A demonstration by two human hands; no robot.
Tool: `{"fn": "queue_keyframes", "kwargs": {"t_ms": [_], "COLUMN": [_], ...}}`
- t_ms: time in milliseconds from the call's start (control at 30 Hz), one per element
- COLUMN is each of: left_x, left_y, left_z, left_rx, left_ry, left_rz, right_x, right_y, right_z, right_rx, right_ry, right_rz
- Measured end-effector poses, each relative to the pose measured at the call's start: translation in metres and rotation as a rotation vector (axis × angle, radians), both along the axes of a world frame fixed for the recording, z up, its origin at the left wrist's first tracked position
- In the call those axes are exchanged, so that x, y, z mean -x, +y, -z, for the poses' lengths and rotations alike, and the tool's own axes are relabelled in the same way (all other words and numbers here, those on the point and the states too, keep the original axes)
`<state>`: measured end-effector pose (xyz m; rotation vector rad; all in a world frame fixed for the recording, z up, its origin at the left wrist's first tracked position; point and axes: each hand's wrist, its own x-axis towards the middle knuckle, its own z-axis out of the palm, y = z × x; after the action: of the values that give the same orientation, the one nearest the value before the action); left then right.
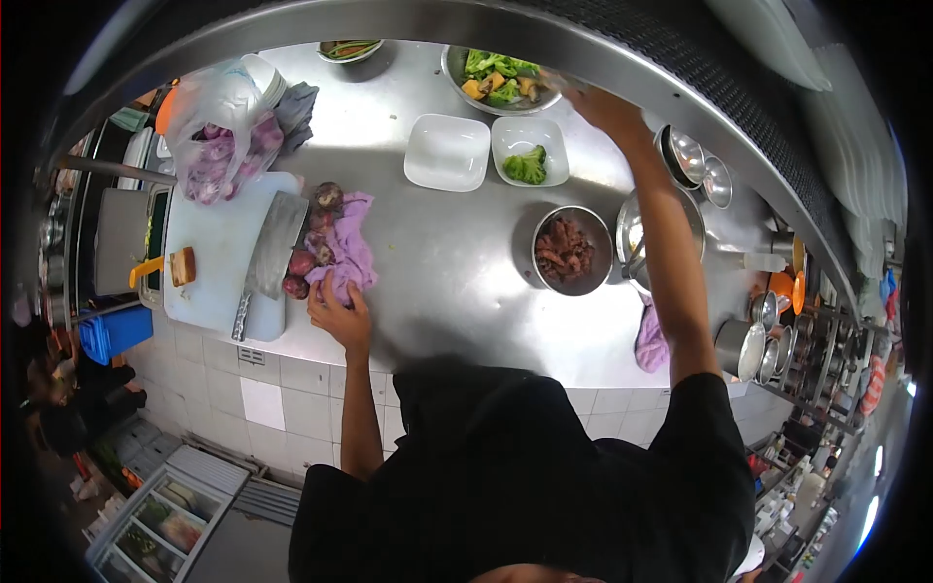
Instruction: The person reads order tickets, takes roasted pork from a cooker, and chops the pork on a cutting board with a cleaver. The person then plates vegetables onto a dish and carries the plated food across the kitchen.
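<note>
My left hand rests at the lower edge of a crumpled purple cloth, its fingers apart. Several red onions lie between that cloth and a cleaver on the white cutting board. Reaching far forward, my right hand is at the right rim of a metal bowl holding broccoli and orange pieces; its fingers are blurred and partly hidden by the shelf edge. One white square dish contains broccoli florets. Beside it, another white dish holds nothing.
Strips of brown meat fill a steel bowl. Another steel bowl sits under my right forearm. Plastic bags stand behind the board. A metal shelf crosses overhead. Pots line the right side.
</note>
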<state>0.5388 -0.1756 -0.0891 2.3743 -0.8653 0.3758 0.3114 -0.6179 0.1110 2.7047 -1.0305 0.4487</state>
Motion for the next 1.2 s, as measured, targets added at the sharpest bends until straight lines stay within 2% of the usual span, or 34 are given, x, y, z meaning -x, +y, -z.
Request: {"fn": "queue_keyframes", "kwargs": {"t_ms": [33, 167, 233, 300, 333, 367, 433, 500, 600, 700, 800, 867, 967, 1033, 1067, 1133, 1200], "left_x": [-0.001, -0.003, -0.001, -0.001, -0.001, 0.0, 0.0, 0.0, 0.0, -0.003, -0.003, 0.0, -0.001, -0.001, 0.0, 0.0, 0.0], "left_y": [0.001, 0.001, 0.001, 0.001, 0.0, -0.001, -0.001, 0.0, 0.0, 0.003, 0.001, 0.0, -0.002, 0.0, 0.001, -0.001, -0.001], "left_z": [0.001, -0.001, -0.003, -0.004, -0.004, -0.003, -0.004, -0.003, 0.003, 0.001, -0.001, -0.003, -0.006, -0.004, -0.004, -0.005, -0.002], "left_rx": [-0.007, 0.013, 0.027, 0.031, 0.034, 0.032, 0.018, 0.01, 0.007, 0.01, 0.023, 0.017, 0.013, -0.001, -0.005, -0.001, -0.003], "left_ry": [0.013, 0.035, 0.034, 0.024, 0.005, 0.016, 0.018, 0.015, 0.02, 0.034, 0.038, 0.04, 0.046, 0.015, 0.013, 0.001, 0.006], "left_rz": [-0.009, -0.018, -0.006, -0.013, -0.007, -0.015, -0.019, -0.011, -0.015, -0.016, -0.022, -0.021, -0.022, -0.018, -0.008, -0.013, -0.02], "right_x": [-0.008, -0.015, 0.019, 0.023, 0.02, 0.018, 0.012, -0.022, -0.048, -0.055, -0.018, 0.014, 0.036, 0.029, 0.023, -0.003, -0.026], "right_y": [-0.019, -0.038, -0.06, 0.007, 0.026, 0.04, 0.036, 0.029, -0.013, -0.02, -0.014, 0.001, 0.033, 0.051, 0.046, 0.015, 0.009], "right_z": [0.017, 0.027, 0.044, -0.029, -0.044, -0.054, -0.039, -0.037, 0.022, 0.03, 0.006, -0.015, -0.044, -0.053, -0.045, -0.017, 0.012], "right_rx": [-0.018, -0.077, -0.002, -0.142, -0.145, -0.184, -0.079, -0.437, -0.131, -0.129, -0.228, -0.295, -0.387, -0.549, -0.554, -0.54, -0.223], "right_ry": [0.013, -0.017, -0.182, -0.027, -0.015, 0.004, 0.003, 0.036, -0.059, -0.136, -0.24, -0.217, -0.105, 0.03, 0.027, 0.229, 0.178], "right_rz": [0.038, 0.198, -0.103, -0.015, -0.026, -0.012, -0.101, 0.16, 0.113, 0.087, -0.028, -0.029, 0.044, 0.22, 0.229, 0.273, 0.199]}}
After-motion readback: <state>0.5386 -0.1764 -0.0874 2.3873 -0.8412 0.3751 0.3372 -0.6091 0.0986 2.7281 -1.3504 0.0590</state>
